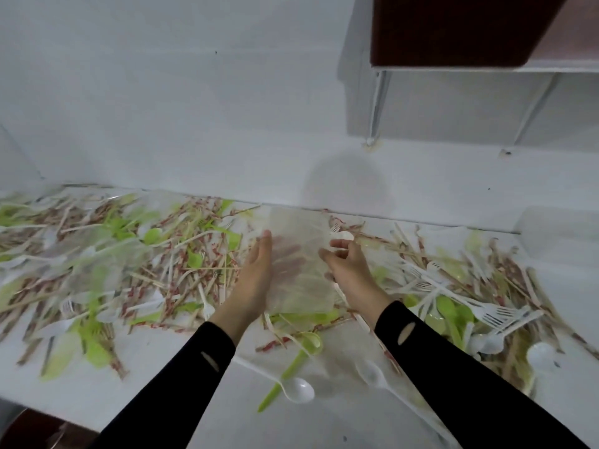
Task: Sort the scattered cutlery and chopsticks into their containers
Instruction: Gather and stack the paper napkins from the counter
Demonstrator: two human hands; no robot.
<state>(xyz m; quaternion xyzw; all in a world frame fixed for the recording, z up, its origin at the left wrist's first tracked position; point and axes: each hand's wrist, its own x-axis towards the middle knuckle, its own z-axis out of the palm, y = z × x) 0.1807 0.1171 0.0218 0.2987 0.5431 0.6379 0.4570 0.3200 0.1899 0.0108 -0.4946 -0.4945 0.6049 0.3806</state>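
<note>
A clear plastic bag (pixel 299 228) is held up between my hands above the white table (pixel 136 393). My left hand (pixel 259 270) has its fingers spread straight behind the bag, seen through the plastic, with the thumb on the bag's left edge. My right hand (pixel 346 264) pinches the bag's right edge; a white spoon (pixel 344 235) lies just beyond its fingertips. Wooden chopsticks in red-printed wrappers (pixel 194 254), green plastic cutlery (pixel 94 345) and white forks (pixel 489 311) lie scattered across the table.
A white spoon (pixel 296 388) and a green handle (pixel 285 374) lie near the front edge. Another clear bag (pixel 107 254) lies on the pile at left. A white wall rises behind the table; a dark cabinet (pixel 453 30) hangs upper right. A white box (pixel 557 231) stands at right.
</note>
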